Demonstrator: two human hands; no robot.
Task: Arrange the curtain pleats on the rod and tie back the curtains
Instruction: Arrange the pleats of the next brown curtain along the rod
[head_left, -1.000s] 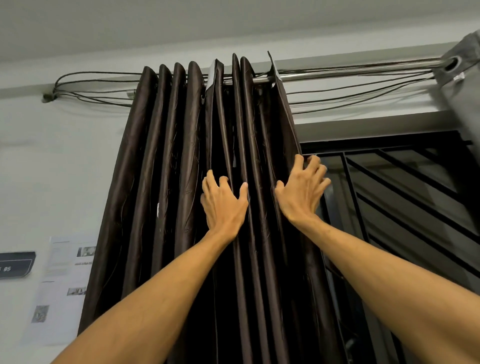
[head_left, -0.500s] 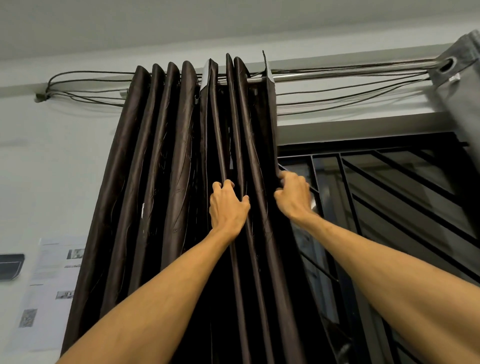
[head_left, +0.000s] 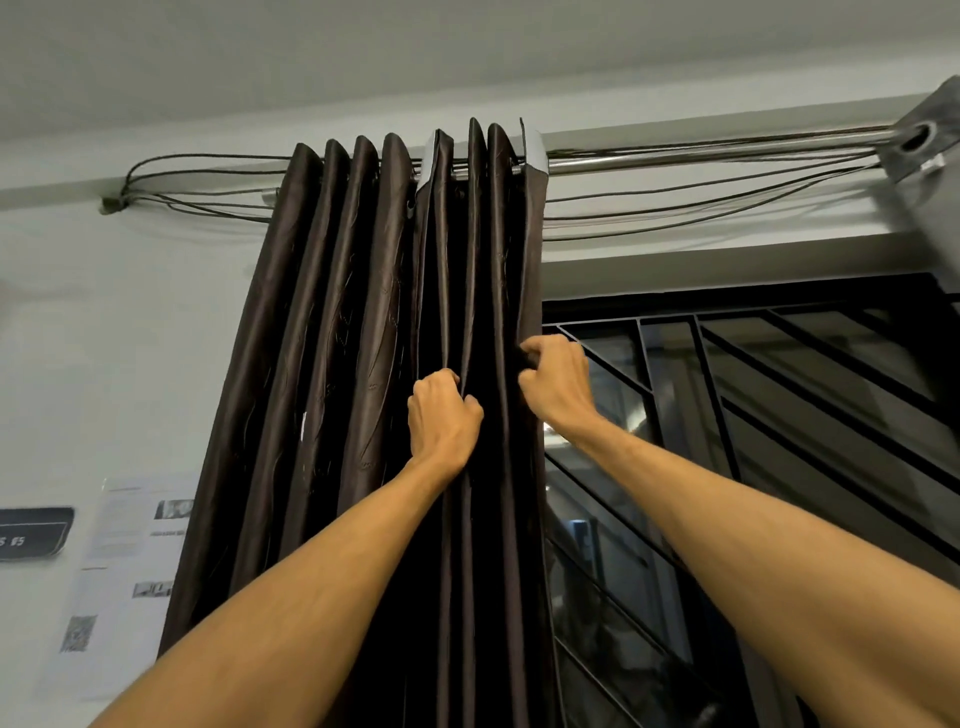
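Both the left hand and right hand seemingly grip pleats of the dark curtain below the rod.

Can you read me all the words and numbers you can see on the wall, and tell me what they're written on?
"5 85", or something close, blurred and cut off at the frame edge: on the dark sign at the far left of the wall.
Paper sheet taped beside the brown curtain: printed lines and small photos, too blurred to read.
Square code on that sheet: a pattern, not readable text.
Nothing else shows writing.

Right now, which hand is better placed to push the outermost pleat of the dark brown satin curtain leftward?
Right hand: it grips the dark brown satin curtain's outer edge beside the window; the left hand holds an inner fold.
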